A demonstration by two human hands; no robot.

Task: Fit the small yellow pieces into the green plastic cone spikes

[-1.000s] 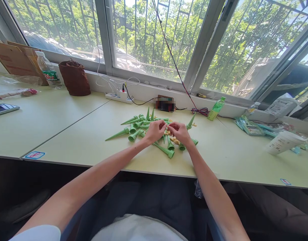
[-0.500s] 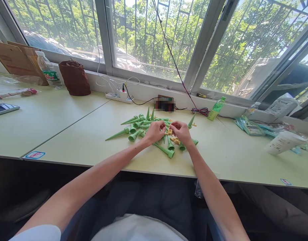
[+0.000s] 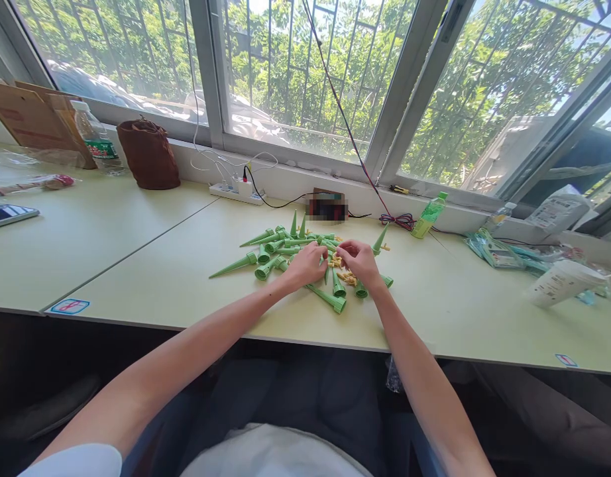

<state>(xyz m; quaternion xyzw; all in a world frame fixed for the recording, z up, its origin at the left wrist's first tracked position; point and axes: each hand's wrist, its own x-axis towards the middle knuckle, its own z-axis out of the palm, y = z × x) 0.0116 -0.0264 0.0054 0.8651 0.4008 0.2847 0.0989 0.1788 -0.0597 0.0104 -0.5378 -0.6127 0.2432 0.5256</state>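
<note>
Green plastic watering spikes point(image 3: 238, 264), several of them, lie in a loose pile with small yellow valve pieces point(image 3: 346, 278) among them. My left hand point(image 3: 309, 264) is closed at the pile's middle, on a green spike whose pointed end shows just below the fingertips. Close by on the right, my right hand point(image 3: 359, 260) is pinched, its fingertips almost meeting the left ones. What sits in that pinch is too small to make out. A spike with a yellow valve point(image 3: 385, 248) stands upright just beyond my right hand.
Behind the pile are a power strip point(image 3: 236, 192) and cables. A green-labelled bottle point(image 3: 429, 215) stands to the right, near plastic packets point(image 3: 494, 248) and a white cup point(image 3: 558, 283). A brown bag point(image 3: 147, 156), a water bottle point(image 3: 99, 142) and a phone point(image 3: 10, 214) are at left.
My left hand has rolled slightly, its fingers turning downward and a little nearer to me. My right hand has stayed almost in place.
</note>
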